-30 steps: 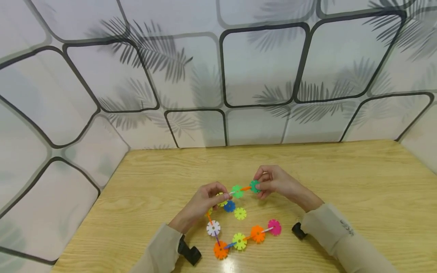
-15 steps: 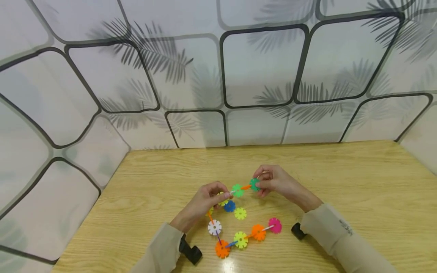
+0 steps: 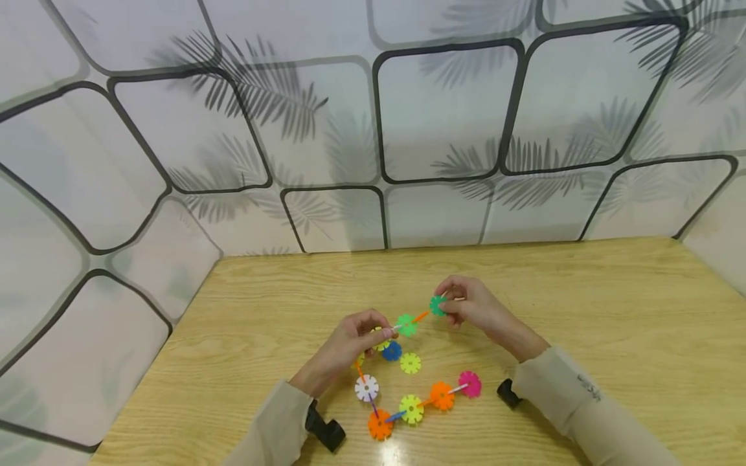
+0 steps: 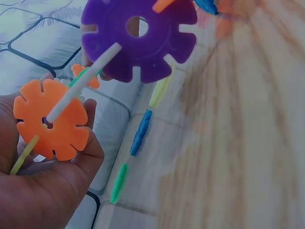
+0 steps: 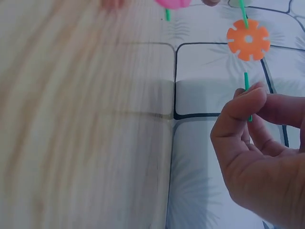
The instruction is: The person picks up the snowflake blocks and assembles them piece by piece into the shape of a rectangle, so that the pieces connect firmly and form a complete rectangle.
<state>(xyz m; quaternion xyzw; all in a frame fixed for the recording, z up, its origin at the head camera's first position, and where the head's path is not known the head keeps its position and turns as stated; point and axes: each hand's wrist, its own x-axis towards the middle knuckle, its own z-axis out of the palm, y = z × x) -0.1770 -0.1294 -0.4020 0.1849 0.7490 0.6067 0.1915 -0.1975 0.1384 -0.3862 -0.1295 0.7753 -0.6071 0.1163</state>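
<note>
In the head view my left hand [image 3: 346, 346] pinches a white stick [image 3: 397, 328] between a yellow notched disc [image 3: 381, 343] and a light green disc [image 3: 406, 325]. An orange stick [image 3: 421, 318] joins that disc to a teal notched disc [image 3: 438, 305], which my right hand [image 3: 480, 317] pinches. The wrist views show other colours: an orange disc [image 4: 52, 124] against the left fingers, linked by a white stick to a purple disc [image 4: 114, 64], and a green stick [image 5: 246, 82] pinched by the right fingers below an orange disc [image 5: 248, 50].
The chain continues through a white disc [image 3: 366, 388], an orange disc [image 3: 381, 426] and others to a pink disc [image 3: 469, 384]. A blue disc [image 3: 392, 351] and a yellow-green disc [image 3: 410, 363] lie inside the curve on the wooden table [image 3: 612, 310]. Patterned cloth [image 3: 449, 116] stands behind.
My right hand has moved slightly up and away with the teal disc, so the orange stick slants upward more. The left hand stays almost in place.
</note>
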